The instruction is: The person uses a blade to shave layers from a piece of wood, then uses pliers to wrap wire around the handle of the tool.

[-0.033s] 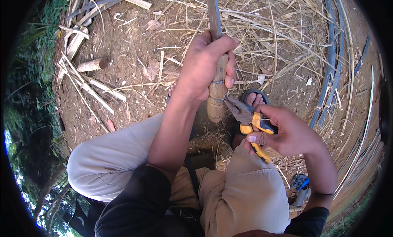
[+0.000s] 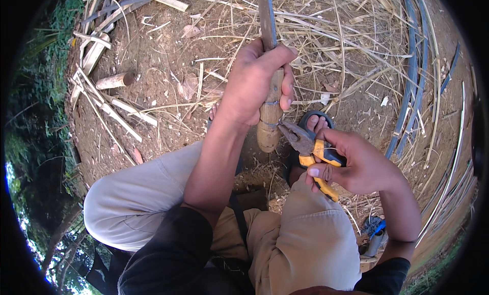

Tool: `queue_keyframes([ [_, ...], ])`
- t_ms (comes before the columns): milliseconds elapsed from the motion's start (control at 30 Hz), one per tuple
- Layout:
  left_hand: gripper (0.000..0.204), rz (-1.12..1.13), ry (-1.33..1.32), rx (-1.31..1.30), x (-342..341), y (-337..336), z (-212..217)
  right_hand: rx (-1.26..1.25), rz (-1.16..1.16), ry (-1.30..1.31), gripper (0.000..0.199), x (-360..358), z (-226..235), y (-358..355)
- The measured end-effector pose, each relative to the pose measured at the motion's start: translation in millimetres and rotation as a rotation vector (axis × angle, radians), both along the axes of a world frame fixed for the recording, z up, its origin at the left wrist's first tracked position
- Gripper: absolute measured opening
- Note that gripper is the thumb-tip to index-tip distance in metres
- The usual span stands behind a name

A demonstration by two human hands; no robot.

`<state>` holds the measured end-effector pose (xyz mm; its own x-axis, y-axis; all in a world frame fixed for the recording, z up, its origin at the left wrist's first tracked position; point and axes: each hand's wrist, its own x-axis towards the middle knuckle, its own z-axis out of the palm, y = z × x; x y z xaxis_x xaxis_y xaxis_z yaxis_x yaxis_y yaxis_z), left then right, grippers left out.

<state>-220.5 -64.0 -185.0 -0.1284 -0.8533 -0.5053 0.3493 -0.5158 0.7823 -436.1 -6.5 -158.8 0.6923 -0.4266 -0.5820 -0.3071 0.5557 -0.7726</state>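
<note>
My left hand [image 2: 252, 86] is closed around the upper part of a wooden knife handle [image 2: 269, 134]. From its top a long metal blade [image 2: 266, 17] points away from me and runs out of view. Thin wire [image 2: 270, 124] circles the handle in two places below my fingers. In my right hand [image 2: 359, 160] are pliers [image 2: 298, 138] with yellow and black grips. Their jaw tips meet the lower wire at the handle's right side; whether they grip its end is too small to tell. The grips stand apart, with my thumb and fingers on them.
Dry strips and shavings [image 2: 356, 40] litter the dirt ground. A short cut stick [image 2: 114, 81] and split pieces [image 2: 94, 53] lie at left. Long blue-grey strips [image 2: 411, 76] lie at right. My sandalled foot [image 2: 317, 123] is just beyond the pliers; my knees flank the work.
The lower grip of the pliers has shifted very slightly to the right. My left hand and the knife keep their place.
</note>
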Motion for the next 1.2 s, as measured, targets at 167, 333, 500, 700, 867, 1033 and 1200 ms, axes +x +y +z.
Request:
queue_keyframes([
  [167, 0.015, -0.012, -0.017, 0.025, -2, 2, 0, -0.110, 0.108, 0.100, 0.021, 1, 13, -6],
  [333, 0.014, -0.014, 0.010, 0.022, -4, 6, -2, 0.090, 0.102, 0.067, 0.024, 3, 23, -3],
  [500, 0.015, -0.030, 0.020, 0.036, -5, 9, -6, 0.269, 0.111, 0.063, 0.024, 2, 28, -8],
  [700, 0.018, -0.023, 0.008, 0.022, -11, 14, 1, 0.417, 0.080, 0.084, 0.038, -3, 20, -6],
  [867, 0.019, -0.051, 0.013, -0.023, -14, 19, 8, 0.574, 0.068, 0.015, 0.020, -4, 15, -2],
  [1033, 0.018, -0.064, 0.004, -0.027, -17, 20, 10, 0.551, 0.153, 0.130, 0.033, 1, 9, 0],
  [1200, 0.019, -0.072, -0.077, -0.042, -17, 22, 11, -0.081, 0.338, 0.346, 0.039, 14, 25, -4],
])
